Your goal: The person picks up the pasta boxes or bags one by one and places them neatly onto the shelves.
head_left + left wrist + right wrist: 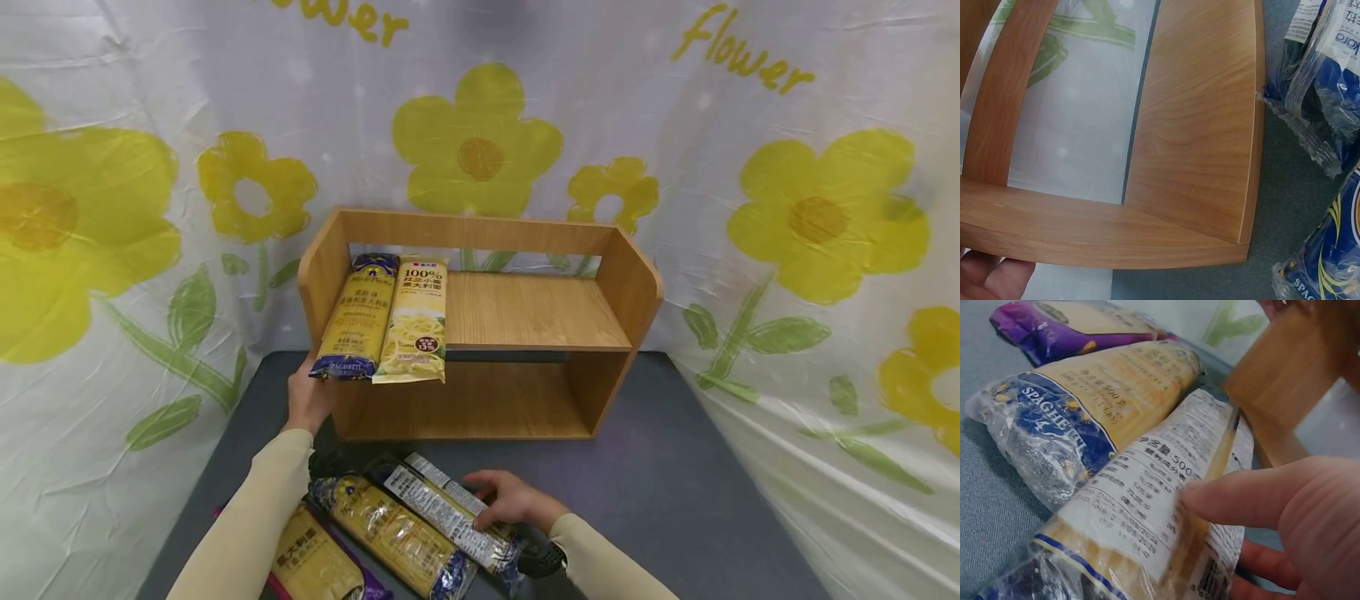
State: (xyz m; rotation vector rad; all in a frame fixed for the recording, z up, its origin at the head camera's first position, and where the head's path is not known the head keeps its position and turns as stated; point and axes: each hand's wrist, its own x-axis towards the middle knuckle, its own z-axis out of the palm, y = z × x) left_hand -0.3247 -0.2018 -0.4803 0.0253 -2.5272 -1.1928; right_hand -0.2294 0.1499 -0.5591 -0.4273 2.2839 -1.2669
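My left hand (309,398) holds the left side of a two-tier wooden shelf (525,310); in the left wrist view its fingertips (1004,278) show at the panel's edge. Part of that hand is hidden behind the packs. On the upper tier, a yellow-and-blue spaghetti pack (358,312) lies beside a pale yellow pasta pack (414,317). My right hand (517,500) is at a spaghetti pack lying label-side up (1141,500). Its thumb reaches over the printed label, while the other fingers lie along the far edge, partly hidden.
Left of that pack lie another spaghetti pack (397,533) and a purple-edged pasta pack (315,558) on the dark table (660,500). The shelf stands behind them, its lower tier (465,400) facing forward. A flower-printed curtain (697,167) surrounds the table.
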